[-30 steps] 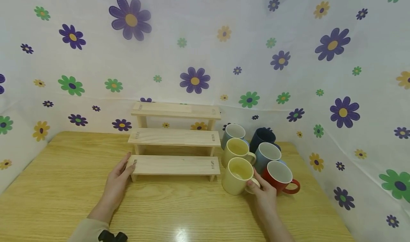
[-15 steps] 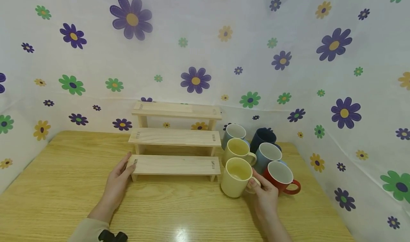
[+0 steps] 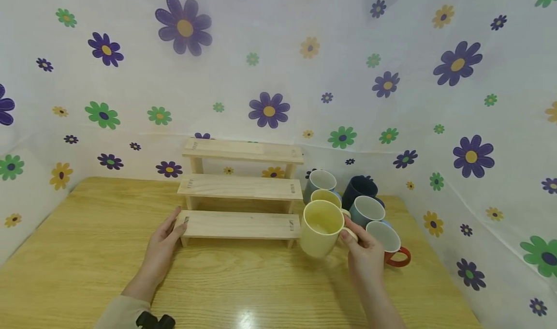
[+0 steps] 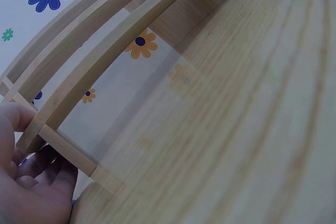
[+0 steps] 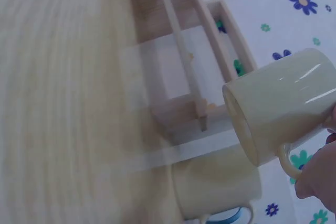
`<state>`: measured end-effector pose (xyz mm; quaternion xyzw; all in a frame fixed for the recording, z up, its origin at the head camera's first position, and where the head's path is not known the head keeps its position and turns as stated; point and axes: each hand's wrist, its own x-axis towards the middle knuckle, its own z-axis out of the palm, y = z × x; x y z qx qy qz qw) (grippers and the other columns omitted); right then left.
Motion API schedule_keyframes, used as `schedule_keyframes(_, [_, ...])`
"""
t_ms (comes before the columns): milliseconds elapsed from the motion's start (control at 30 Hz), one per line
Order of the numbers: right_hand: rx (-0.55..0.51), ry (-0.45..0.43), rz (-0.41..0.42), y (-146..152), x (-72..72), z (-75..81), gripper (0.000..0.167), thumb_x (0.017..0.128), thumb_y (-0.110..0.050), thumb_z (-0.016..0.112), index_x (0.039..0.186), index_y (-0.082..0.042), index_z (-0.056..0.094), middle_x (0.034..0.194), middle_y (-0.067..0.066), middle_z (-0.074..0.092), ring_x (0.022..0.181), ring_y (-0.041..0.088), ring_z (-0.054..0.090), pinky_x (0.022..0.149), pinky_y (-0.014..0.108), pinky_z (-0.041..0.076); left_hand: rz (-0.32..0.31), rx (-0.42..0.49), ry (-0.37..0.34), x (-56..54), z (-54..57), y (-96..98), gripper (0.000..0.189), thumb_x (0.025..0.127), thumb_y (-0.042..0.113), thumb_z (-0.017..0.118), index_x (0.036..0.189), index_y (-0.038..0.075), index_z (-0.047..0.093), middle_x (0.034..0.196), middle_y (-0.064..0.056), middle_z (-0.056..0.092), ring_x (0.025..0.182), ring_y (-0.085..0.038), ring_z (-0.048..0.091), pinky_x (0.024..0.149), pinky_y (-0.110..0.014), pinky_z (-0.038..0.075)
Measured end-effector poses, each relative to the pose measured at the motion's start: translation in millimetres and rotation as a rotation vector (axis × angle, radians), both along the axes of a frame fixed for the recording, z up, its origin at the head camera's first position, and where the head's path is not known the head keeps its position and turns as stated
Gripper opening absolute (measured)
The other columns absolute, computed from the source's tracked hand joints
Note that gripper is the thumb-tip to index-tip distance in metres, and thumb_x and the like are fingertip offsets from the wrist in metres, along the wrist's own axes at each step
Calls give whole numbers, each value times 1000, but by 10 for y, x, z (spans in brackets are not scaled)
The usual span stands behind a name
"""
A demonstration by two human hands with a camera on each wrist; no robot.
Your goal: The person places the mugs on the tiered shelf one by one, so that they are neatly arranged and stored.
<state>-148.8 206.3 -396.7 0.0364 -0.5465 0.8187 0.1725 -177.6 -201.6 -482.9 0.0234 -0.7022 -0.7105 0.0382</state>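
My right hand (image 3: 364, 251) pinches the handle of a pale yellow mug (image 3: 319, 242), raised off the table just right of the lowest step. In the right wrist view this mug (image 5: 283, 103) hangs apart from a second yellow mug (image 5: 218, 184) standing on the tabletop. The left hand (image 3: 163, 244) grips the left end of a three-tier wooden step rack (image 3: 239, 224). Seen from the left wrist, its thumb lies over the end of the lowest board (image 4: 50, 111), and the fingers (image 4: 58, 174) curl beneath it by the leg.
Behind the raised mug stand another yellow mug (image 3: 327, 197), a light blue mug (image 3: 321, 181), a navy mug (image 3: 359, 188), a second light blue mug (image 3: 367, 210) and a red mug (image 3: 398, 256) with a white inside. A flowered cloth (image 3: 278, 67) hangs behind the wooden table (image 3: 243, 280).
The right hand has lifted the front yellow mug off the table, its rim now overlapping the yellow mug behind. The left hand keeps its grip on the rack.
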Motion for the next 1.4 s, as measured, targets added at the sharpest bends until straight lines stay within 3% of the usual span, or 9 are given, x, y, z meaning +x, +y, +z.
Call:
schedule_keyframes(167, [-3,4,22,-90,-27,142,27,88,13,58,111,2,69,110,3,69,111,15,59,94,22,47,4,-16,-12,-16,-1,2,65,100,33,51,153,12,20,158,-2,11,144,-21,9,111,-22,23])
schedule_keyframes(333, [-3,26,32,-223,-80,231,29,87,13,59,113,4,68,107,7,70,105,20,60,88,22,50,6,-19,-20,-17,3,4,65,100,34,51,154,14,20,158,-1,12,144,-20,10,110,-21,24])
schedule_keyframes(567, [26,39,67,-434,-195,396,30,87,12,61,114,4,67,110,10,69,107,24,59,91,24,50,12,-29,-18,-11,6,7,65,100,33,52,153,12,21,158,-1,13,144,-21,7,111,-20,22])
schedule_keyframes(767, [70,46,66,-635,-316,552,30,86,13,62,114,5,66,108,5,69,107,23,58,92,27,50,15,-19,-18,-14,9,10,65,100,33,52,153,11,22,159,-2,12,144,-21,5,112,-24,20])
schedule_keyframes(1100, [48,83,105,-976,-547,675,28,84,12,64,109,2,70,105,4,71,109,22,57,92,27,49,8,-22,-20,6,1,-12,65,100,33,51,154,13,20,158,0,11,144,-20,5,113,-26,19])
schedule_keyframes(1400, [35,90,134,-1237,-805,819,29,84,10,66,113,10,65,104,7,69,106,21,57,88,26,49,14,-38,-32,-7,12,-13,64,100,35,51,153,16,21,158,1,12,144,-20,6,113,-29,20])
